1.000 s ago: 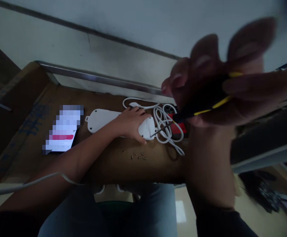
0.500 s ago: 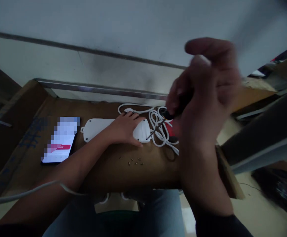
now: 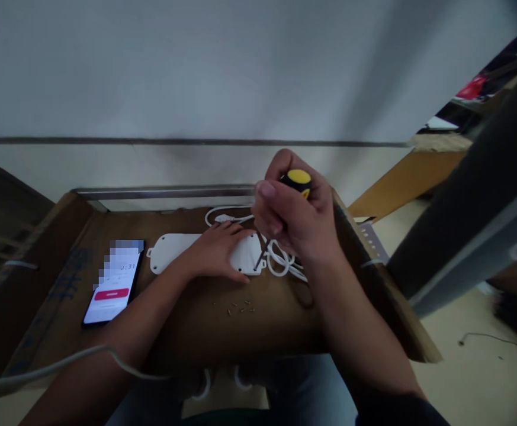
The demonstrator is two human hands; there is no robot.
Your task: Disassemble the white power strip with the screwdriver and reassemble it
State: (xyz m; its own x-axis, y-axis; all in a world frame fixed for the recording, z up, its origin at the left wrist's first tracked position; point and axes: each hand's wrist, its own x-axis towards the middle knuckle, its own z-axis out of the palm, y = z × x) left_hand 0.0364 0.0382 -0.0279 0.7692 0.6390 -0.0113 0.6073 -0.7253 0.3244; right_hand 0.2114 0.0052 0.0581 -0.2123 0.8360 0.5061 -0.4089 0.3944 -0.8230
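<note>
A white power strip (image 3: 176,248) lies with its screw-holed underside up. Across its right half stretches my left hand (image 3: 216,251), thumb at the near edge and fingers over the far edge, gripping it against the surface. My right hand (image 3: 300,216) is closed round the handle of a screwdriver (image 3: 299,177), black with a yellow end. The tilted shaft reaches down to the hole at the strip's near right corner; whether a screw sits there is too small to tell. Several small screws (image 3: 241,307) lie loose in front of the strip.
Left of the strip rests a lit phone (image 3: 114,284). The strip's white cord (image 3: 278,263) is coiled at the right, its plug (image 3: 223,219) behind my left hand. Raised wooden sides (image 3: 385,284) border the brown surface. A white cable (image 3: 63,361) crosses above my left forearm.
My right hand has come down and left, its fingers now wrapped round the screwdriver handle. My left hand stays on the power strip. The head view has shifted, showing more wall.
</note>
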